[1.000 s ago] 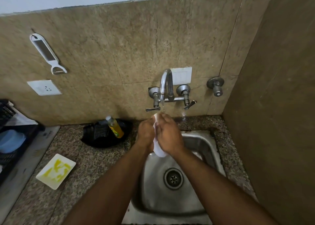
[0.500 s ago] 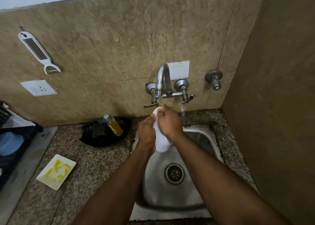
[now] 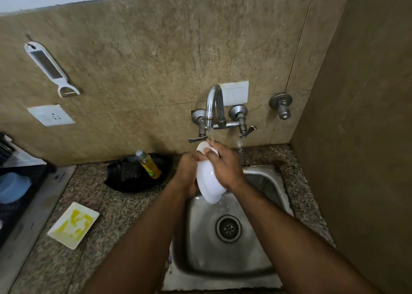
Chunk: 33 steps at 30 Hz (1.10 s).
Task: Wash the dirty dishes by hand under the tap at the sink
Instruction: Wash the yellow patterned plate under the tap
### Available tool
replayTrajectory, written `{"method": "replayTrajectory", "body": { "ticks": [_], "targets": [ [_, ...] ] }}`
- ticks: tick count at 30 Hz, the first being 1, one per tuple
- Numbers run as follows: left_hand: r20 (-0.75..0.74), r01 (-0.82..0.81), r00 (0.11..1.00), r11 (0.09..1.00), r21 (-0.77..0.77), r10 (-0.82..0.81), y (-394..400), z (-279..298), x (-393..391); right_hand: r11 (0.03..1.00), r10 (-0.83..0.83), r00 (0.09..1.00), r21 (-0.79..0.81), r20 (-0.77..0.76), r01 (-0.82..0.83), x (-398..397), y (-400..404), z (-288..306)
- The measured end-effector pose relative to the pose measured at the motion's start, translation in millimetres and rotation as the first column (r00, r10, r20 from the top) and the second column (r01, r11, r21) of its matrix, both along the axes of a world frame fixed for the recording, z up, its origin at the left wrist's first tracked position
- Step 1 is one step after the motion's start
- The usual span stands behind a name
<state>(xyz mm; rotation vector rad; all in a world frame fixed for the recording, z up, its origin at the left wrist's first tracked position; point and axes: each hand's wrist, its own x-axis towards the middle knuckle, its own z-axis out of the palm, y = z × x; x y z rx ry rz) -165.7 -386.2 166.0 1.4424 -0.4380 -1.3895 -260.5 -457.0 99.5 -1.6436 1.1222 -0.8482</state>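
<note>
A white dish (image 3: 208,182) stands on edge over the steel sink (image 3: 225,269), under the running tap (image 3: 213,106). My left hand (image 3: 189,171) grips its left side, thumb over the rim. From the right, my right hand (image 3: 224,166) holds the dish with its fingers curled over the top edge, where the water falls. On the counter at the left lies a white square plate (image 3: 73,225) smeared with yellow.
A yellow dish-soap bottle (image 3: 149,164) leans in a black pan (image 3: 136,173) left of the sink. A dark rack with a blue container (image 3: 12,188) stands at the far left. A peeler (image 3: 51,69) hangs on the wall. A brown wall closes the right side.
The dish stays under the tap between both hands. It has turned a little, showing more of its white surface, and my right hand's fingers have shifted over its top edge.
</note>
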Motion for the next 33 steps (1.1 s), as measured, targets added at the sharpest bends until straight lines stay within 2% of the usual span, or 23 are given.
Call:
{"method": "replayTrajectory", "body": {
  "ticks": [2,5,8,12,13,15,16,17,18,19,21,23,26,28,30,32,33],
  "targets": [
    [-0.067,-0.004,0.998,1.0,-0.014,0.003,-6,2,6,0.993,0.046,0.999,-0.108,-0.018,-0.047,-5,-4,5],
    [-0.073,-0.022,0.997,1.0,0.009,0.023,-22,5,13,0.95,0.105,0.982,-0.275,-0.158,-0.146,-10,-3,4],
    [0.124,-0.123,0.986,0.99,0.072,0.114,-34,-1,9,0.895,0.107,0.948,-0.387,-0.299,-0.223,0,6,2],
    [0.356,-0.105,0.928,0.994,-0.028,0.108,-33,-12,5,0.86,-0.009,0.938,-0.481,-0.347,-0.169,13,11,-2],
    [0.427,-0.04,0.902,0.998,-0.055,0.06,-30,-11,3,0.89,-0.04,0.942,-0.441,-0.334,-0.118,12,6,-2],
    [0.567,0.056,0.823,0.99,-0.133,0.029,-25,-18,1,0.988,-0.06,0.947,-0.153,-0.317,0.011,8,-13,12],
    [0.557,0.054,0.829,0.985,-0.165,0.048,-22,-22,0,0.998,-0.036,0.951,0.037,-0.308,0.049,6,-23,19],
    [0.521,0.031,0.85,0.982,-0.188,0.073,-18,-23,-1,0.985,-0.013,0.952,0.158,-0.307,0.065,5,-28,25],
    [0.465,-0.002,0.879,0.978,-0.208,0.101,-15,-26,-1,0.982,-0.011,0.942,0.175,-0.336,0.074,4,-27,31],
    [0.395,-0.021,0.913,0.977,-0.213,0.105,-14,-30,2,0.992,-0.034,0.928,0.104,-0.371,0.078,5,-22,35],
    [0.301,-0.006,0.952,0.986,-0.167,0.057,-13,-26,4,0.983,-0.133,0.922,-0.171,-0.364,0.074,4,-6,33],
    [0.223,0.01,0.975,0.994,-0.105,0.014,-17,-19,5,0.912,-0.135,0.939,-0.41,-0.317,-0.007,5,11,24],
    [0.138,-0.051,0.989,0.997,-0.052,0.058,-17,-17,4,0.869,-0.103,0.959,-0.493,-0.265,-0.043,10,14,11],
    [0.189,-0.078,0.978,0.993,-0.085,0.093,-13,-19,3,0.85,-0.086,0.957,-0.522,-0.276,-0.074,9,9,8],
    [0.271,-0.071,0.956,0.987,-0.144,0.108,-10,-20,1,0.901,-0.044,0.972,-0.429,-0.232,-0.062,6,2,10],
    [0.301,-0.033,0.947,0.967,-0.253,0.111,-7,-20,-5,0.995,-0.044,0.994,-0.093,-0.098,0.035,4,-16,9],
    [0.296,-0.017,0.949,0.956,-0.294,0.108,-4,-18,-7,0.988,-0.06,0.998,0.142,-0.03,0.063,3,-22,12]
  ]
}}
